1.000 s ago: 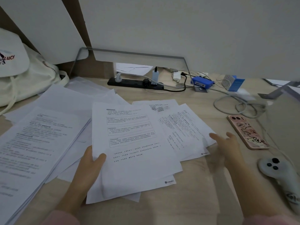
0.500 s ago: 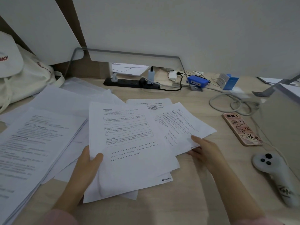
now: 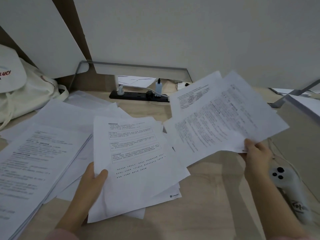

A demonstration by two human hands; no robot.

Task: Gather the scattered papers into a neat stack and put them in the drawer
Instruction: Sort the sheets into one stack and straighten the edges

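Right hand (image 3: 256,151) pinches a couple white printed sheets (image 3: 223,118) lifted off the light wooden desk (image 3: 207,205); left hand (image 3: 90,184) grips another printed page (image 3: 135,163).

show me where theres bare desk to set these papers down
Bare desk lies between the centre papers and the white controller, under the sheets in the right hand. A smaller strip fronts the power strip. The left side is crowded with papers.

The lifted sheets (image 3: 223,118) hide the desk (image 3: 216,196) behind them. The print on the left paper stack (image 3: 32,163) is blurred, and the picture's left edge crops it. The white controller (image 3: 290,193) runs behind the right forearm.
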